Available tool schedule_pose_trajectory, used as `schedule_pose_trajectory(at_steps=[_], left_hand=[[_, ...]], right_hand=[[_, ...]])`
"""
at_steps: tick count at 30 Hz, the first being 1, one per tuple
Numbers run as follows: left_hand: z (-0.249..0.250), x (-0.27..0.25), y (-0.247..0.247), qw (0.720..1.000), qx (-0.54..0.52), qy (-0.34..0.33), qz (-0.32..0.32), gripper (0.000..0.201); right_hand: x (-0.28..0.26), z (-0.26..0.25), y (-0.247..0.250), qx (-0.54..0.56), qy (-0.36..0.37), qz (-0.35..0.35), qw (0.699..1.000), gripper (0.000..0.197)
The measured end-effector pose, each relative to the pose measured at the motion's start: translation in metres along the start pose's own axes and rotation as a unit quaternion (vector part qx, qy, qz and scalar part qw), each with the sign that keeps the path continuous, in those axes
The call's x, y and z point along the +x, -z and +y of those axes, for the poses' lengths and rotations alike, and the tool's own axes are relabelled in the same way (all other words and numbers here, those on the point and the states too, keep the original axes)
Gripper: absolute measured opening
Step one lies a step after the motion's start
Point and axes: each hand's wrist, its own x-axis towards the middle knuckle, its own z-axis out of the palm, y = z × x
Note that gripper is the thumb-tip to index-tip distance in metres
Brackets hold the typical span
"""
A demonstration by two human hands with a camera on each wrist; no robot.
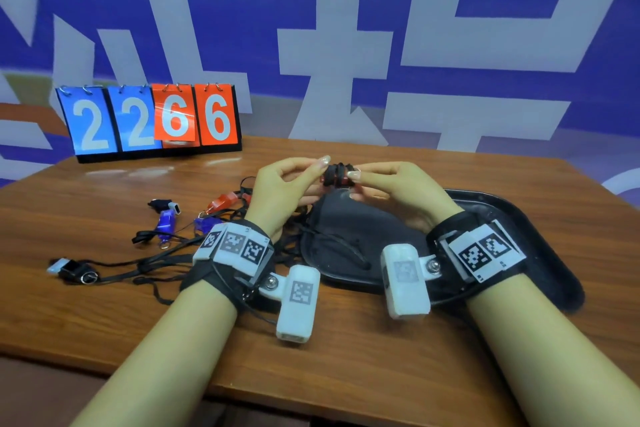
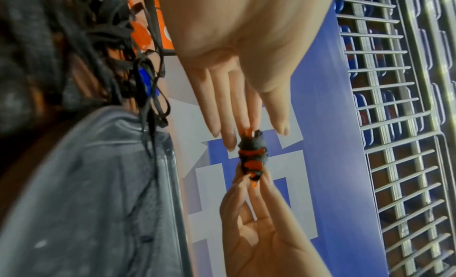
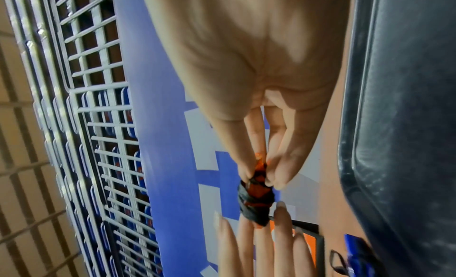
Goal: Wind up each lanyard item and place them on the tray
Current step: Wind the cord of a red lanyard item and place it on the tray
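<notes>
Above the tray's far left part I hold a red whistle wound in its black lanyard (image 1: 337, 174). My right hand (image 1: 353, 180) pinches one end of this bundle (image 3: 256, 197) between thumb and fingers (image 3: 279, 172). My left hand (image 1: 320, 170) meets the other end with straight fingers (image 2: 222, 115); its fingertips touch the bundle (image 2: 253, 150) and its thumb stands a little apart. The black tray (image 1: 502, 208) lies on the table under and to the right of my hands. I see nothing lying on its visible parts.
Loose lanyard items lie tangled on the table left of the tray: a red whistle (image 1: 225, 200), blue ones (image 1: 165, 222), and black ones (image 1: 162, 205) (image 1: 69, 267). A flip scoreboard (image 1: 149, 121) stands at the back left. The table's near edge (image 1: 311, 395) runs below my forearms.
</notes>
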Motion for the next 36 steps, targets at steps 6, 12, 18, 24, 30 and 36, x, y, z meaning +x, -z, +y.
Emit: schedule_pose_trajectory(at_steps=[6,12,18,24,30,36], left_hand=[[0.033,0.025,-0.001,0.996,0.02,0.029,-0.087,0.022],[0.017,0.063,-0.01,0.988,0.1,0.085,-0.085,0.025],[-0.025,0.086,-0.016,0.979,0.141,0.127,-0.07,0.024],[-0.023,0.089,-0.018,0.961,0.174,0.174,-0.126,0.037],[-0.019,0.085,-0.02,0.924,0.304,0.161,-0.167,0.057],[-0.016,0.082,-0.019,0.921,0.303,0.161,-0.183,0.049]], right_hand=[[0.011,-0.034,0.013,0.026,-0.016,0.011,0.999,0.022],[0.045,-0.029,0.018,0.013,-0.062,0.054,0.997,0.011],[0.078,0.008,0.032,-0.099,-0.141,0.048,0.984,0.018],[0.093,0.026,0.04,-0.196,-0.139,0.058,0.969,0.02],[0.096,0.032,0.039,-0.255,-0.134,0.067,0.955,0.022],[0.097,0.032,0.037,-0.307,-0.124,0.083,0.94,0.019]])
